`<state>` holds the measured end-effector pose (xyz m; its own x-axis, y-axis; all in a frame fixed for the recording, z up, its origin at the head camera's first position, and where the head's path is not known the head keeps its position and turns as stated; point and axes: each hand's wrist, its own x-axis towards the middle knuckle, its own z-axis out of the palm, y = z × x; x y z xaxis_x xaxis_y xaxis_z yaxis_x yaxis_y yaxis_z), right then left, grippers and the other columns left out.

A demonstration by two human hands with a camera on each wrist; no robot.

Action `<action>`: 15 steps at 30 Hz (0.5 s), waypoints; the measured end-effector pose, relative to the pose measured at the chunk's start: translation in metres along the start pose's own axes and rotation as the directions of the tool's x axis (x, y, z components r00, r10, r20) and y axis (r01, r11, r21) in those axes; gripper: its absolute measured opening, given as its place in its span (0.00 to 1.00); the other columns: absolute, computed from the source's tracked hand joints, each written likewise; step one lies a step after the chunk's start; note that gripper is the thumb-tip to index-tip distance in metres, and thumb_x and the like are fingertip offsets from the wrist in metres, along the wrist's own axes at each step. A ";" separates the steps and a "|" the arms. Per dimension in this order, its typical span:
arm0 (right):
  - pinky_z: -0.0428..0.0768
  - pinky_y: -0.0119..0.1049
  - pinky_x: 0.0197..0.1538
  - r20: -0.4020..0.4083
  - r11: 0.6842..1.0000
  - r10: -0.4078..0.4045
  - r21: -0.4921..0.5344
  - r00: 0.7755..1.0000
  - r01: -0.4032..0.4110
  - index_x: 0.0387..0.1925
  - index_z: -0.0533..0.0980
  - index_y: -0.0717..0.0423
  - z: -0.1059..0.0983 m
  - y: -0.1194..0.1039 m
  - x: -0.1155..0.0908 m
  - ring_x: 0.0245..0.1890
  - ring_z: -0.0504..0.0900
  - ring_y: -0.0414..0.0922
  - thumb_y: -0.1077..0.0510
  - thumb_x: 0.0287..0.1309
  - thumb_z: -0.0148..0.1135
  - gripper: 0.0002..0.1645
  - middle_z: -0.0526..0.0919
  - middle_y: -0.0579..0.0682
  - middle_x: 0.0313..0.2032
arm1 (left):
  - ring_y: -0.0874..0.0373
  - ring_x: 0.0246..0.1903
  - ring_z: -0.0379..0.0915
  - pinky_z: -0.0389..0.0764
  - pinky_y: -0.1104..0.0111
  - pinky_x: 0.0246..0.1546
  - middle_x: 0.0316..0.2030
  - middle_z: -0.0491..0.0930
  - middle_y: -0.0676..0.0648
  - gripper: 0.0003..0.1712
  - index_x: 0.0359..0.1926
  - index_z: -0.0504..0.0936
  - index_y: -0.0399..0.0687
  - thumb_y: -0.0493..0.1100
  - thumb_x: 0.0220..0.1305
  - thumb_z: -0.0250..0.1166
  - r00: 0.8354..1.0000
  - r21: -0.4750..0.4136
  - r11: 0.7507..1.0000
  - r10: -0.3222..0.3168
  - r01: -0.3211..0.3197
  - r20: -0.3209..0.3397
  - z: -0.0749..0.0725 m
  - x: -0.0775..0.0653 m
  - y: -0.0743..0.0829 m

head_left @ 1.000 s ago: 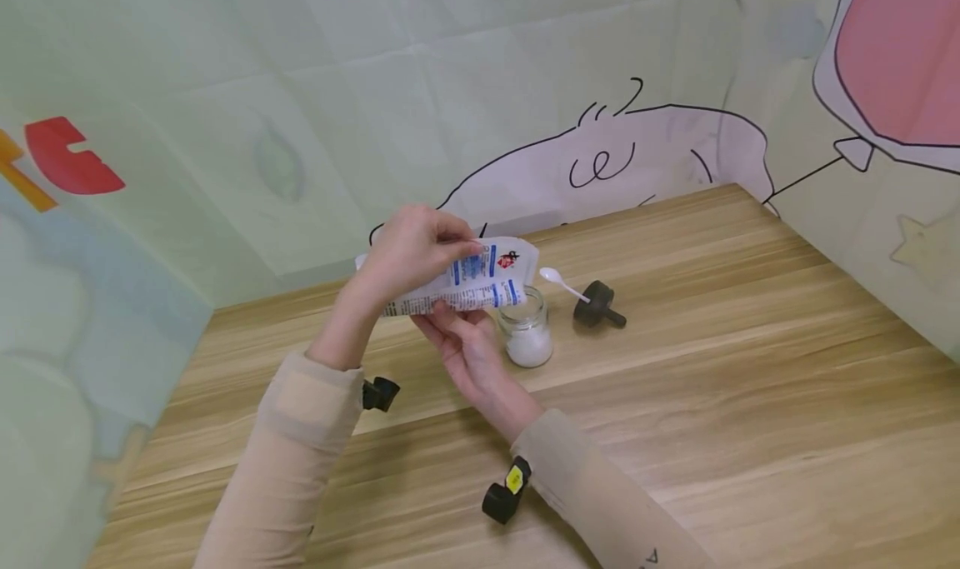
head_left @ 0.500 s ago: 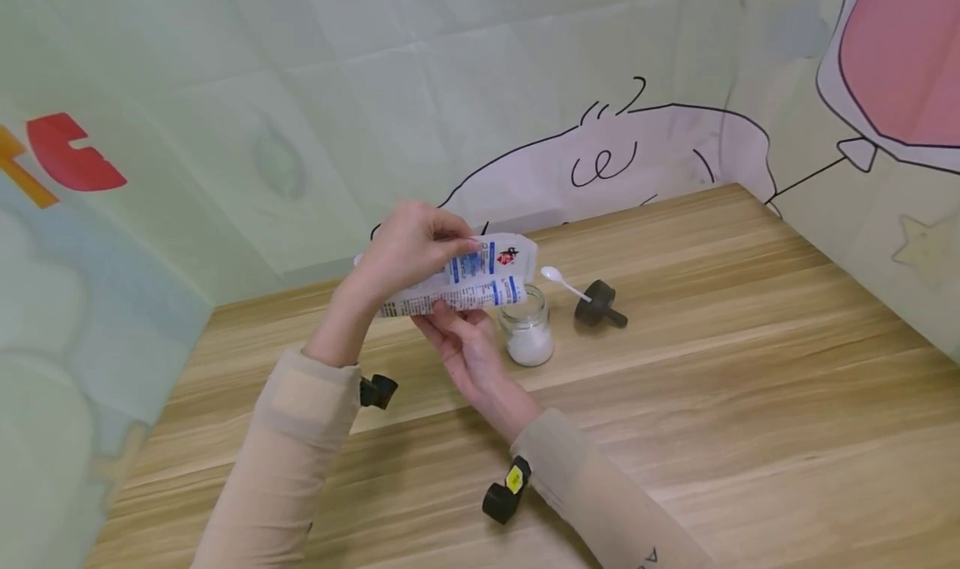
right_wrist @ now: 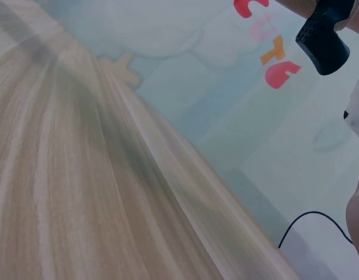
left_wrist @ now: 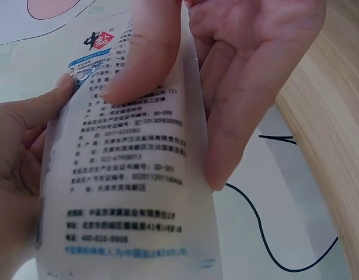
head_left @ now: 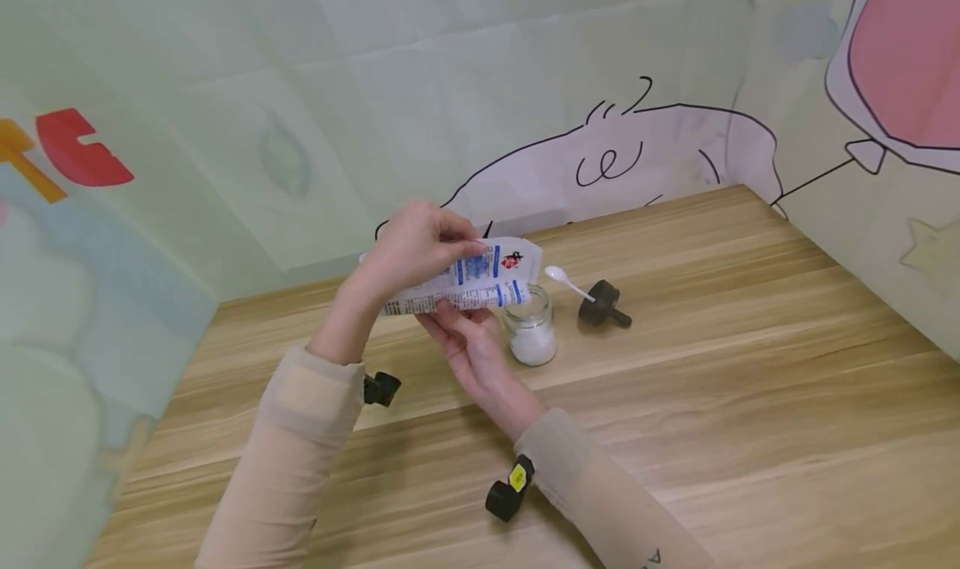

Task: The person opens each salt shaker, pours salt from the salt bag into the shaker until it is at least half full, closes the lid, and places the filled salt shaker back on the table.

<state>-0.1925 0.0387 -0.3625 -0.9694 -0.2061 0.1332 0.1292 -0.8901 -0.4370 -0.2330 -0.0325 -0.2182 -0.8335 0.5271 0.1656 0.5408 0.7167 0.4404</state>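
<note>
A white printed salt bag [head_left: 468,279] is tilted sideways. Its right end hangs over the mouth of a glass jar [head_left: 531,336], whose lower part holds white grains. From above, my left hand [head_left: 420,248] pinches the bag's upper side between thumb and fingers. Underneath, my right hand [head_left: 480,356] grips its lower edge, the thumb on the printed face. Seen by the left wrist, the bag [left_wrist: 129,192] runs between my left hand [left_wrist: 18,146] and my right hand [left_wrist: 243,76]. The right wrist view catches only a corner of the bag [right_wrist: 357,111].
Right of the jar lies a black knobbed lid [head_left: 598,302] with a white spoon [head_left: 567,281] reaching from it. Black wrist cameras hang under both sleeves, one camera [head_left: 510,490] low over the wooden table [head_left: 712,402]. A printed cloth [head_left: 337,136] stands along the back.
</note>
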 end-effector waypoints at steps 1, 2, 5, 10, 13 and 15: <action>0.76 0.36 0.60 -0.001 1.000 -0.001 0.000 1.000 0.001 0.65 0.61 0.53 0.000 0.000 0.000 0.53 0.81 0.42 0.73 0.65 0.46 0.29 0.75 0.47 0.53 | 0.56 0.31 0.78 0.76 0.69 0.31 0.34 0.87 0.46 0.08 0.36 0.88 0.45 0.43 0.62 0.66 1.000 0.000 1.000 0.000 0.000 0.002 0.000 0.000 0.000; 0.76 0.36 0.60 -0.002 1.000 -0.002 0.001 1.000 0.002 0.65 0.61 0.53 0.000 0.000 0.000 0.53 0.81 0.42 0.73 0.65 0.45 0.29 0.75 0.47 0.53 | 0.56 0.31 0.78 0.76 0.69 0.31 0.34 0.87 0.46 0.07 0.36 0.88 0.45 0.43 0.62 0.66 1.000 0.000 1.000 0.002 -0.002 0.003 0.000 0.000 0.000; 0.76 0.36 0.60 -0.004 1.000 -0.003 0.001 1.000 0.003 0.65 0.61 0.53 0.001 0.000 0.000 0.53 0.81 0.42 0.73 0.64 0.46 0.30 0.75 0.47 0.52 | 0.56 0.30 0.78 0.76 0.69 0.30 0.34 0.87 0.45 0.07 0.36 0.88 0.44 0.42 0.62 0.66 1.000 -0.005 1.000 0.004 -0.004 0.003 0.000 -0.001 -0.001; 0.76 0.36 0.60 0.001 1.000 -0.004 -0.001 1.000 0.004 0.65 0.61 0.53 0.001 0.001 -0.001 0.53 0.80 0.42 0.74 0.64 0.45 0.30 0.75 0.47 0.52 | 0.56 0.29 0.77 0.76 0.69 0.30 0.33 0.87 0.46 0.07 0.35 0.88 0.44 0.42 0.62 0.66 1.000 -0.003 1.000 0.016 -0.016 0.000 0.001 -0.001 -0.002; 0.76 0.36 0.61 0.009 1.000 -0.003 0.001 1.000 0.003 0.66 0.60 0.53 0.001 0.001 -0.001 0.53 0.80 0.42 0.74 0.64 0.45 0.31 0.75 0.47 0.53 | 0.57 0.29 0.77 0.75 0.69 0.30 0.33 0.87 0.46 0.07 0.34 0.88 0.45 0.42 0.62 0.66 1.000 0.010 1.000 0.021 -0.021 -0.003 0.001 -0.001 -0.002; 0.76 0.36 0.61 0.015 1.000 -0.003 0.002 1.000 0.003 0.67 0.60 0.53 0.001 0.001 -0.001 0.54 0.80 0.42 0.74 0.64 0.45 0.31 0.75 0.47 0.53 | 0.57 0.29 0.77 0.75 0.69 0.30 0.33 0.87 0.47 0.07 0.34 0.88 0.45 0.42 0.62 0.67 1.000 0.017 1.000 0.021 -0.021 -0.006 0.001 -0.001 -0.002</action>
<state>-0.1915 0.0378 -0.3618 -0.9666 -0.2093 0.1480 0.1266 -0.8917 -0.4345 -0.2326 -0.0342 -0.2199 -0.8225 0.5397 0.1799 0.5601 0.7130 0.4217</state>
